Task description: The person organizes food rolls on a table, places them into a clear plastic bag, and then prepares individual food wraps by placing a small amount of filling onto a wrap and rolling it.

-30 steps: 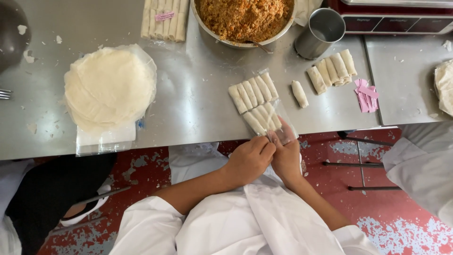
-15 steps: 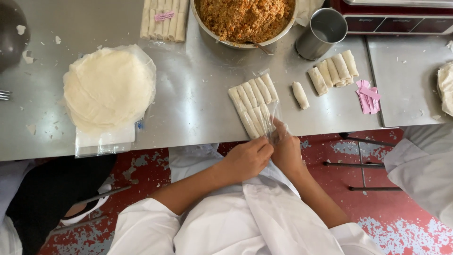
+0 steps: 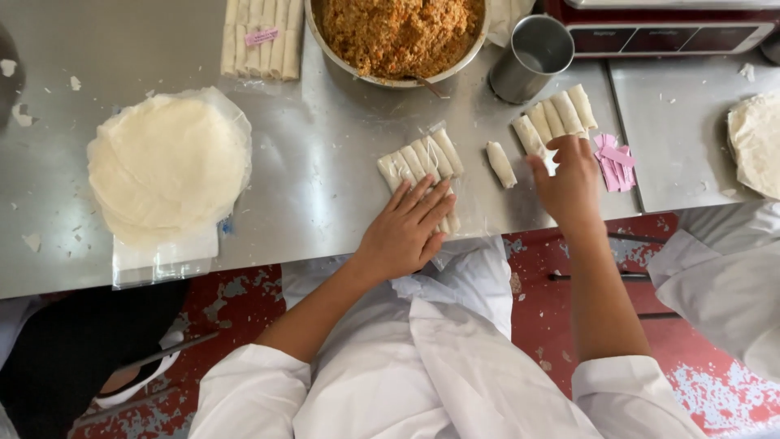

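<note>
My left hand lies flat, fingers spread, on a clear bag holding a row of pale spring rolls near the steel table's front edge. My right hand has reached to the right and its fingertips touch the nearest roll of a loose group of spring rolls. One single roll lies between the two groups. Small pink paper slips sit just right of my right hand.
A stack of round white wrappers lies on plastic at the left. A big metal bowl of orange-brown filling, a steel cup and another packed row of rolls stand at the back. Another person's white sleeve is at right.
Both hands were together at the near end of the bagged rolls. Now my left hand rests flat on the bag, and my right hand has moved right to the loose rolls.
</note>
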